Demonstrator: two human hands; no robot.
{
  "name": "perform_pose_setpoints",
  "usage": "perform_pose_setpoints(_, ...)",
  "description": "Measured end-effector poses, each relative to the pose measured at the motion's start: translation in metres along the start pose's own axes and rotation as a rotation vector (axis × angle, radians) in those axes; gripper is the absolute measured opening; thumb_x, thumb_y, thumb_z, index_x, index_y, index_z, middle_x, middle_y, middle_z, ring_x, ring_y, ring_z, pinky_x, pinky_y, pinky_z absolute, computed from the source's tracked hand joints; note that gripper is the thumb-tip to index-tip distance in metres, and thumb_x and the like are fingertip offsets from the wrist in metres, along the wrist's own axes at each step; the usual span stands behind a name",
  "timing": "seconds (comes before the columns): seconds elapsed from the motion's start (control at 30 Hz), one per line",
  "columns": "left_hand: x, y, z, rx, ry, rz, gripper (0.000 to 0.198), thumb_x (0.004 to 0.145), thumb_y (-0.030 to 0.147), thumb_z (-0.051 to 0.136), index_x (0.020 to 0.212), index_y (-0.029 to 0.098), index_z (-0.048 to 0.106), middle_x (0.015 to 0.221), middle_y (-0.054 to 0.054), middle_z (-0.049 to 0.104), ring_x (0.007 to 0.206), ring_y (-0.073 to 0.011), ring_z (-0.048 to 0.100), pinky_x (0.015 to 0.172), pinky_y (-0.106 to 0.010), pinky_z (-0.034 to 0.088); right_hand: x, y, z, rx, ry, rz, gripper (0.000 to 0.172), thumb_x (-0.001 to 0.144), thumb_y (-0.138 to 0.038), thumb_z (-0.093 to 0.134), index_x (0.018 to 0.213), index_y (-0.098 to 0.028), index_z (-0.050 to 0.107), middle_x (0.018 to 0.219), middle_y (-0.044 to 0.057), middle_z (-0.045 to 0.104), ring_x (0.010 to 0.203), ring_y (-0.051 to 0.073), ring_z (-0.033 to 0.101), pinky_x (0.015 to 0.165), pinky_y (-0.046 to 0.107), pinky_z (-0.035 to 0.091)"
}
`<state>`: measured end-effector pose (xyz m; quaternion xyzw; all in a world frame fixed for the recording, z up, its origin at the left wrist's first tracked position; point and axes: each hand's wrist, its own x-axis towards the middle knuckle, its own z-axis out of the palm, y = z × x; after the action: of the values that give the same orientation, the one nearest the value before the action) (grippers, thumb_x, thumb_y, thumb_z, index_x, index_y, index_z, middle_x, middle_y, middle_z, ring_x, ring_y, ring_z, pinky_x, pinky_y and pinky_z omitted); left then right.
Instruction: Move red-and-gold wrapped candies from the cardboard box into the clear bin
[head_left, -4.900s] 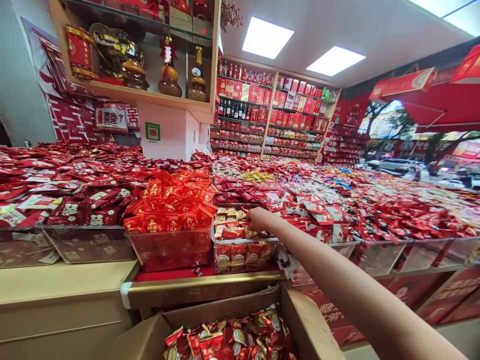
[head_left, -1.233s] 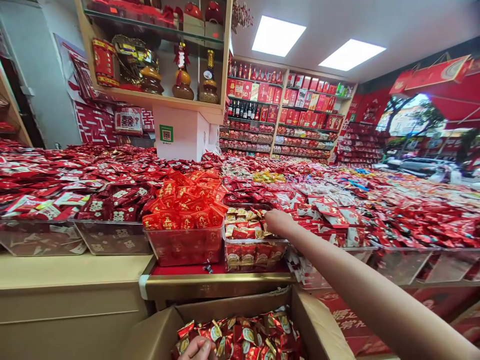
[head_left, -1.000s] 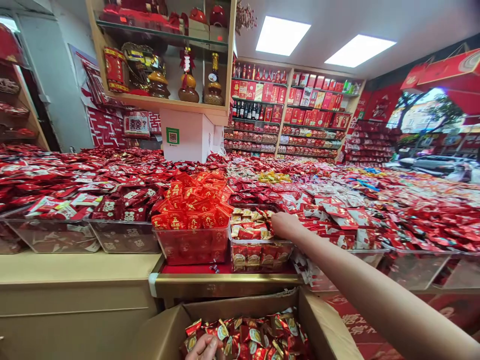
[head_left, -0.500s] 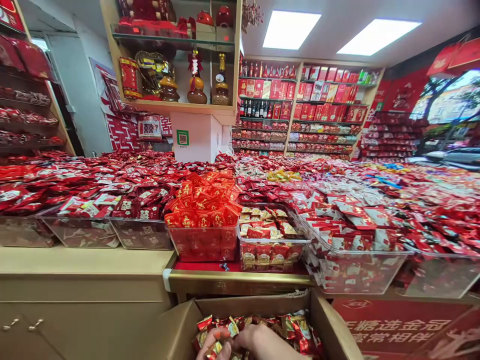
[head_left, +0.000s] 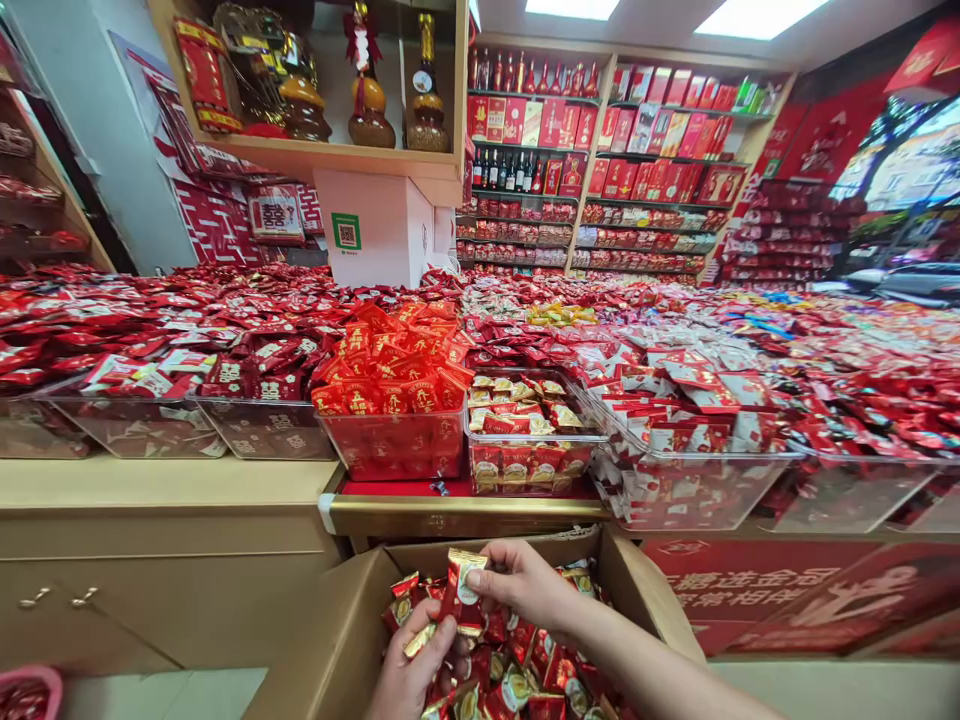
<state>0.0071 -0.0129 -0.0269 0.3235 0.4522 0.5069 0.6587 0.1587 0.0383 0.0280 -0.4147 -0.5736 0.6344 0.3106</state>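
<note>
While your right hand (head_left: 504, 580) pinches a red-and-gold packet (head_left: 461, 588), its thumb lies flat across the face and its bent fingers sit behind, with no gap left in the grip; the packet stands nearly upright, its long axis running away from you between two gold crimped ends, leaning only slightly. Your left hand (head_left: 416, 655) is just below and to the left of that grip; its thumb and fingers close round a second packet (head_left: 419, 641), of which little more than a gold end shows, and its fingertips seem to touch the first one's lower left edge; you cannot tell whether more is tucked in the palm. Directly under both hands are the loose packets (head_left: 517, 690) in the cardboard box (head_left: 352, 620); ahead of the grip and a little to its right, beyond the gold counter edge (head_left: 469, 515), is the clear tray (head_left: 536, 438) of similar packets, and this is the relation to mind, your right hand being the nearer to it; the bright red sachets (head_left: 394, 375) are ahead and to the left, the white-and-red packets (head_left: 701, 400) farther right.
</note>
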Motion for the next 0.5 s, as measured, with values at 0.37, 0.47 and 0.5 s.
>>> perform_pose_setpoints(0.37, -0.002, 0.002, -0.002, 0.005, -0.010, -0.041, 0.024, 0.058, 0.037, 0.069, 0.067, 0.019, 0.056, 0.047, 0.005, 0.060, 0.046, -0.0103, 0.053, 0.044, -0.019, 0.035, -0.001, -0.001, 0.003, 0.055, 0.085, -0.010, 0.035, 0.062, -0.046, 0.061, 0.068, -0.012, 0.053, 0.057, -0.004, 0.047, 0.050, 0.005, 0.036, 0.048, 0.018, 0.028)
perform_pose_setpoints(0.47, -0.002, -0.002, -0.001, 0.012, 0.024, -0.065, 0.030, 0.054, 0.039, 0.071, 0.071, 0.019, 0.056, 0.044, 0.006, 0.059, 0.044, -0.0110, 0.052, 0.041, -0.019, 0.034, 0.003, 0.003, 0.002, -0.025, 0.116, -0.033, 0.033, 0.062, -0.044, 0.061, 0.063, -0.012, 0.051, 0.054, -0.005, 0.042, 0.049, 0.005, 0.031, 0.047, 0.018, 0.026)
perform_pose_setpoints(0.5, -0.002, -0.003, 0.000, -0.007, 0.030, -0.083, 0.031, 0.053, 0.040, 0.071, 0.071, 0.019, 0.056, 0.044, 0.006, 0.059, 0.044, -0.0105, 0.052, 0.041, -0.019, 0.034, 0.004, 0.005, 0.002, -0.059, 0.130, -0.032, 0.033, 0.062, -0.043, 0.061, 0.061, -0.012, 0.050, 0.053, -0.005, 0.041, 0.048, 0.005, 0.030, 0.046, 0.018, 0.025)
